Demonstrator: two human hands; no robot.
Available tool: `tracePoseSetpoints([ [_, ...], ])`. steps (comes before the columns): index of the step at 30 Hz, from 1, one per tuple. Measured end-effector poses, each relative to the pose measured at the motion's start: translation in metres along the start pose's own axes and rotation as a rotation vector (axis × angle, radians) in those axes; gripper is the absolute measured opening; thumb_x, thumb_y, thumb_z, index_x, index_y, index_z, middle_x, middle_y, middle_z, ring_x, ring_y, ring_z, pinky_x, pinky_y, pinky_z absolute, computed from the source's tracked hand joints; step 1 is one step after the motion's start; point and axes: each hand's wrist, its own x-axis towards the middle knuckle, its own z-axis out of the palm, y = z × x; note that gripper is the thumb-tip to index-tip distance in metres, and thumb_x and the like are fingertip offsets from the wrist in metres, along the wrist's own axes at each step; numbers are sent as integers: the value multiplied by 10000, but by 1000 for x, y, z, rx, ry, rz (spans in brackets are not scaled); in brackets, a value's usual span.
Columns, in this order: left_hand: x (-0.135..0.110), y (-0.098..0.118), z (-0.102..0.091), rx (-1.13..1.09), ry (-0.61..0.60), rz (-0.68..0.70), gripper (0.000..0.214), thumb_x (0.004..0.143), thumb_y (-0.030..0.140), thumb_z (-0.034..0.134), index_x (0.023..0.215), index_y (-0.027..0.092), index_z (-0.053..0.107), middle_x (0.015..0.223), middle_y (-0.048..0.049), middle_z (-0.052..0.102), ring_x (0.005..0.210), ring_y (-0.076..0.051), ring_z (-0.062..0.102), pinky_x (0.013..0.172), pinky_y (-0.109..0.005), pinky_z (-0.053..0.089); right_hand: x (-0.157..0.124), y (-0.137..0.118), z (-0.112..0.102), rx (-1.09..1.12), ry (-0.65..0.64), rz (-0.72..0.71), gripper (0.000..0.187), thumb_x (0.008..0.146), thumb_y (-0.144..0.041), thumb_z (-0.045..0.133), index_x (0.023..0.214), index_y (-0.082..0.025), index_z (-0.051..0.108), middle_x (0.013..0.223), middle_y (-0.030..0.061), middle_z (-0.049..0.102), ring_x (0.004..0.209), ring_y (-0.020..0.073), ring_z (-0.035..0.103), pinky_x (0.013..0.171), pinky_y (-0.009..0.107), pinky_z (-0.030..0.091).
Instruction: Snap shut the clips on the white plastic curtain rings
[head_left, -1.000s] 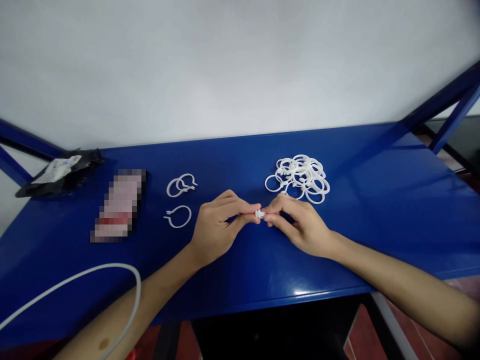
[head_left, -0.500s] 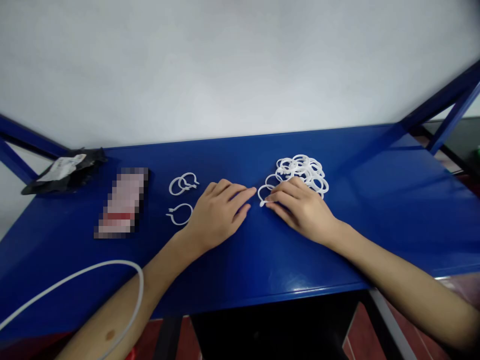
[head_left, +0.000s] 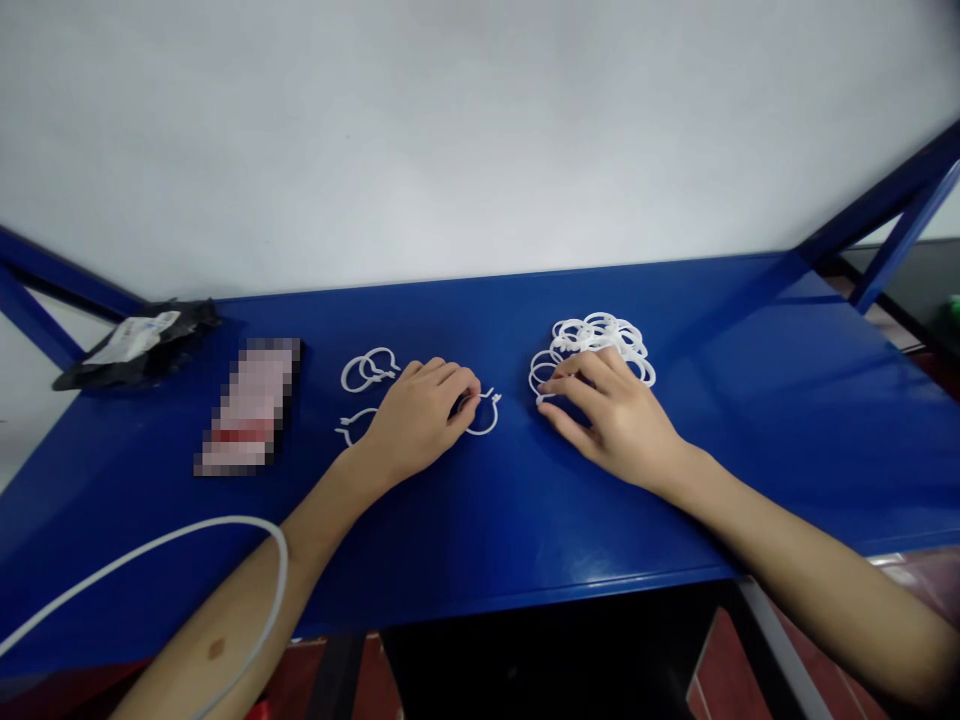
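Note:
My left hand (head_left: 427,415) is closed, thumb and fingers pinching an open white plastic ring (head_left: 484,431) whose split ends point away. Left of that hand lie several more opened rings (head_left: 349,373), one of them (head_left: 358,416) partly hidden by the wrist. At the near left edge of a pile of white plastic rings (head_left: 600,335), my right hand (head_left: 611,420) has its thumb and fingertips on a ring (head_left: 534,375). Part of the pile is hidden behind the knuckles.
Everything lies on a blue table (head_left: 480,530) against a pale wall. A blurred-out flat object (head_left: 251,405) and a black plastic package with a white label (head_left: 135,340) are on the left. A white cable (head_left: 150,540) loops over my left forearm.
My left hand has drawn slightly back left and now grips an open ring, which was at my right fingertips before. My right hand has shifted slightly right, onto another ring by the pile.

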Motion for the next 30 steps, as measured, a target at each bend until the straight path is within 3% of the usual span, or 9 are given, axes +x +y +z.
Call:
tracePoseSetpoints([
  [7,-6,33,8,-158,284,104,70,902,152,564,843,189,552,742,23,650,671,-130,564,690,-310,413,-5,-19,10,351,-65,96,173,973,-316,551,978,-162,630,896,67,661,846,188,572,767,343,502],
  [12,-7,40,5,-254,241,66,51,934,211,581,887,193,575,788,21,673,711,-124,591,714,-292,445,-5,-18,7,511,22,162,117,972,-284,568,979,-182,624,859,32,672,809,147,615,726,287,510],
  [17,-6,37,6,-325,210,97,89,976,249,550,957,188,612,866,5,720,758,-122,622,759,-288,469,-4,-16,8,546,14,105,118,962,-294,591,979,-196,655,883,24,708,808,138,626,741,292,518],
  [24,-9,38,8,-105,349,334,86,939,112,560,967,184,599,861,-9,741,737,-138,647,699,-310,474,-3,-18,8,595,-24,10,103,970,-264,578,944,-203,657,843,20,711,743,148,585,731,327,474],
  [30,-12,44,-1,128,417,500,107,905,121,615,1007,151,618,884,-64,745,707,-164,650,661,-344,514,-5,-21,1,622,-89,-9,129,972,-211,565,878,-199,653,787,-3,689,695,128,522,696,291,433],
])
